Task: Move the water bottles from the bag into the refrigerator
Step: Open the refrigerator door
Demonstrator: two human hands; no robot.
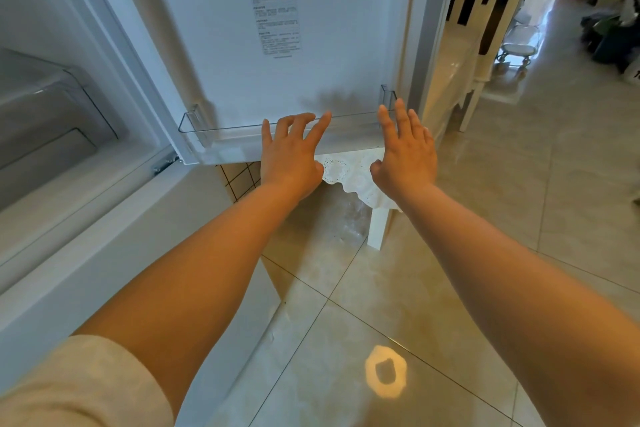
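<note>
Door shelf (207, 135): we are reaching it at twelve o'clock, long axis crosswise.
Left hand (289, 156): nearer, fingers spread, empty.
Right hand (407, 152): fingers spread, empty.
Bottles: not showing.

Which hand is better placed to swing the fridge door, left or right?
Probably the right hand. It is open and spread at the door's free edge, by the end of the door shelf, farthest from the hinge. The left hand is open too, but mid-shelf, nearer the hinge.
</note>
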